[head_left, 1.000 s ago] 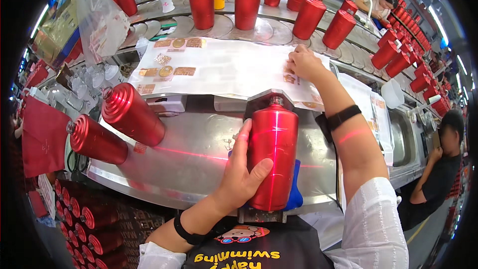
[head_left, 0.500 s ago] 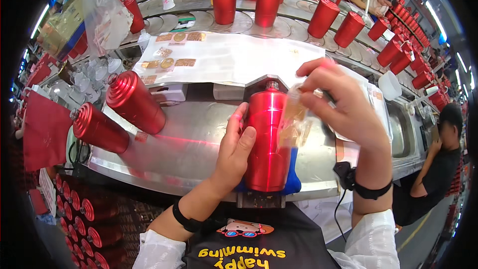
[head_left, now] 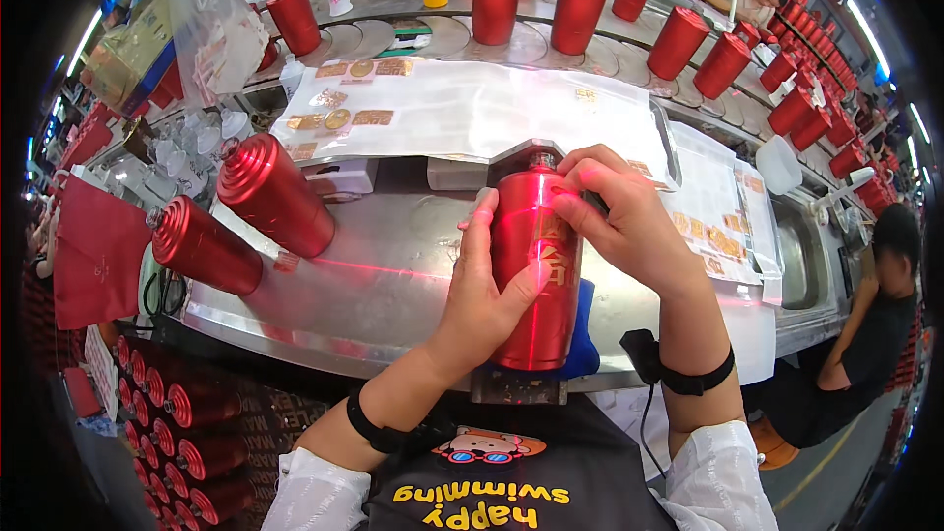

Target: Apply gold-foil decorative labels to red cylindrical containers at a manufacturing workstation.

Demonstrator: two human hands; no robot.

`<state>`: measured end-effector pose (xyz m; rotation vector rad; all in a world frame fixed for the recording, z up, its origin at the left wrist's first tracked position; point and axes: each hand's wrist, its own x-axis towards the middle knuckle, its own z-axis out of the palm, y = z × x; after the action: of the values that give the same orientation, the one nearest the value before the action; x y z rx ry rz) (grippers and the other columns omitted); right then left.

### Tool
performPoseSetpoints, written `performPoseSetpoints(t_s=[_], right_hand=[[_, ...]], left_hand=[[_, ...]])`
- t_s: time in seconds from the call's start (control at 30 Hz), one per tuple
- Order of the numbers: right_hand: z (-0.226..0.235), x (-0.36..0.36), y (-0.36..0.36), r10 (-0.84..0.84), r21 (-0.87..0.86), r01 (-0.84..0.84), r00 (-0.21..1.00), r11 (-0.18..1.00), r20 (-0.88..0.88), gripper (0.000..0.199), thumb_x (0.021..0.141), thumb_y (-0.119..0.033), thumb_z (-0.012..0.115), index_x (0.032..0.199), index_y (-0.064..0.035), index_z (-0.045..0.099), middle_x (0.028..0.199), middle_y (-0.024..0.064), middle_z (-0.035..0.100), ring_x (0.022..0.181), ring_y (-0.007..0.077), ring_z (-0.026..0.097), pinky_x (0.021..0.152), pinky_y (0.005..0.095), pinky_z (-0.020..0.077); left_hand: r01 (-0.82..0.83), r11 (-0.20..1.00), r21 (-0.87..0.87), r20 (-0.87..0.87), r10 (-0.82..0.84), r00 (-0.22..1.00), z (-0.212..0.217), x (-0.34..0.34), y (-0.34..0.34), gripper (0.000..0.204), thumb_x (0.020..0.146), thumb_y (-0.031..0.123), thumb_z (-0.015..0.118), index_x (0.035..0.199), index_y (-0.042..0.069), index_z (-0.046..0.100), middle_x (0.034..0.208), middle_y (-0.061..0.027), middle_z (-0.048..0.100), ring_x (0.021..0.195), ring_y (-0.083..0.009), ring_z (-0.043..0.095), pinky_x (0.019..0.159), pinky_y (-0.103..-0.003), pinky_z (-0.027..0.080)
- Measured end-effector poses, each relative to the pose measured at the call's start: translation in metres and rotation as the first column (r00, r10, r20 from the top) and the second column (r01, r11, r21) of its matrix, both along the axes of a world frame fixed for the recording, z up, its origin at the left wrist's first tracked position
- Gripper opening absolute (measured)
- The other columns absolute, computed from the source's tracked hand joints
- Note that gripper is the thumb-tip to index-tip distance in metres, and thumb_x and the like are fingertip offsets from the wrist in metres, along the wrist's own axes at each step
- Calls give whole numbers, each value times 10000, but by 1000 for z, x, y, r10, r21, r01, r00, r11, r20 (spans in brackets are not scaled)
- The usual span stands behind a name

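Observation:
A glossy red bottle (head_left: pixel 516 329) with a clear ribbed neck stands tilted before me on a metal stand, a red light line running down its front. My left hand (head_left: pixel 482 290) wraps its left side, the thumb pressing on the front. A clear film decal (head_left: pixel 554 261) with gold characters lies against the bottle's front. My right hand (head_left: pixel 629 221) has its fingers closed at the decal's upper end, by the bottle's shoulder. Part of the decal is hidden by my fingers and thumb. Behind the bottle rests a blue cloth (head_left: pixel 584 334).
Two red bottles (head_left: pixel 275 197) lean at the left of the metal table (head_left: pixel 393 305). White decal sheets (head_left: pixel 433 103) with gold prints lie beyond and at the right. A conveyor (head_left: pixel 452 37) carries several red bottles. Another person (head_left: pixel 875 305) is at the right, by a sink (head_left: pixel 801 261).
My right hand has brought the gold decal from the right onto the bottle's front. My left thumb has shifted onto the front. Bottles on the conveyor have moved right, and a yellow bottle has appeared.

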<state>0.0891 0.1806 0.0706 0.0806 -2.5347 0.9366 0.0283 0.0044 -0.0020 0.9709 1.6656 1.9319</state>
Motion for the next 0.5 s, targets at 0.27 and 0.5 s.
performPoseSetpoints(t_s=[0.27, 0.5], right_hand=[[-1, -1, 0, -8, -24, 8, 1000, 1000, 4, 151, 867, -117, 648, 854, 11, 570, 1001, 132, 610, 816, 254, 584, 709, 336, 469], [-1, -1, -2, -9, -36, 9, 1000, 999, 8, 167, 825, -90, 662, 863, 43, 569, 978, 179, 579, 838, 341, 586, 721, 373, 486]], left_hand=[[16, 1000, 13, 6, -16, 1000, -3, -2, 0, 771, 890, 238, 605, 1434, -84, 164, 1412, -256, 327, 1316, -315, 347, 1102, -395, 265], [11, 998, 57, 0, -11, 1000, -2, -2, 0, 771, 888, 225, 609, 1435, -83, 161, 1391, -249, 348, 1289, -299, 389, 1075, -382, 314]])
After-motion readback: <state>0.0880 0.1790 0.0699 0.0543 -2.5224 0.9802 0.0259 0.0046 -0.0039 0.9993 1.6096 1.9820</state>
